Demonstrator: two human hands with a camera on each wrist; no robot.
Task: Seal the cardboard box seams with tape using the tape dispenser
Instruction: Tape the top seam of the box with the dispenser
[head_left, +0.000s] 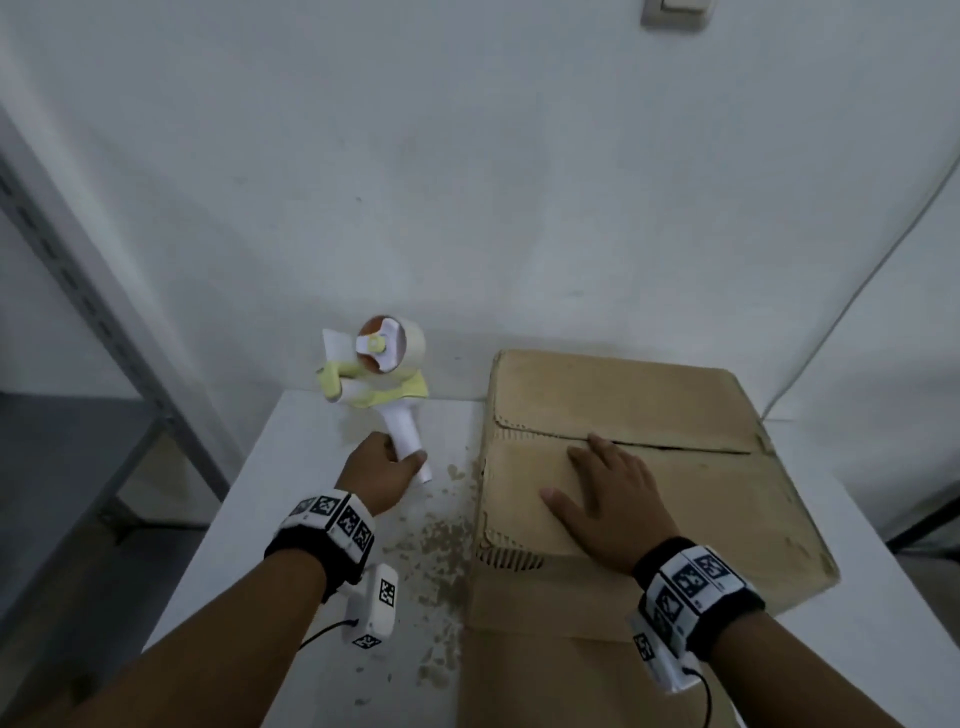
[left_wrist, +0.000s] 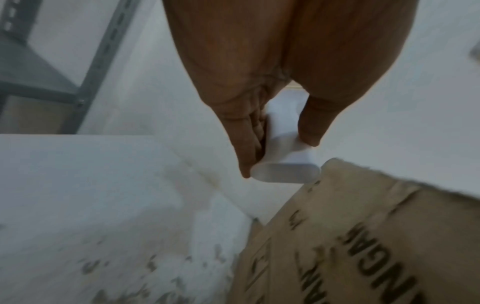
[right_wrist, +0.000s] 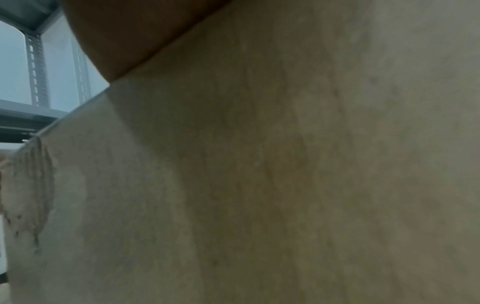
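Step in hand: dispenser pickup. Left hand (head_left: 382, 470) curled around white handle of tape dispenser (head_left: 379, 371), left of cardboard box (head_left: 727, 493) on white table (head_left: 249, 519). Right hand (head_left: 608, 499) spread flat, pressing flaps beside untaped centre seam (head_left: 680, 447). Next, probably: carry dispenser to seam end.

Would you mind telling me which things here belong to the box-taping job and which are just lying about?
For the job:
- tape dispenser, gripped by the left hand
- cardboard box, pressed flat by the right hand

Lying about:
- cardboard crumbs on the table
- metal shelving
- wall switch
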